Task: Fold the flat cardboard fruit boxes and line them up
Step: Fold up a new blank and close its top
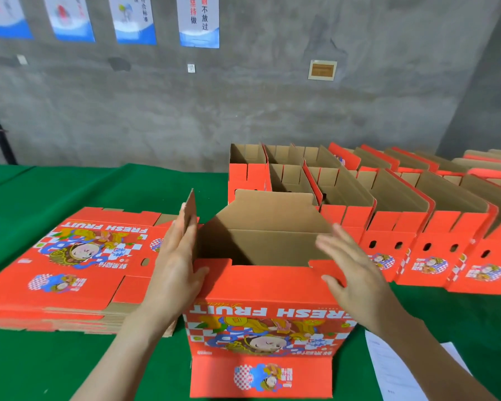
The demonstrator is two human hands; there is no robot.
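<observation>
Two hands (176,270) (355,272), apparently on "FRESH FRUIT" box (261,287)

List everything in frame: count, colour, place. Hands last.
half-folded box: one, red outside, brown inside, centre front, top open
flat boxes: one stack, red print up, on the table left of it
folded boxes: many, exact count unclear, red and brown, two rows to the right and behind
table: one, green cover
paper sheets: at least two, white, lower right on the table
posters: four, plus part of one at the right edge, white and blue, on the wall
wall: grey, behind the table
wall plate: one, beige, on the wall
left hand: straight fingers against the box's raised left flap
right hand: straight fingers at the box's right side
</observation>
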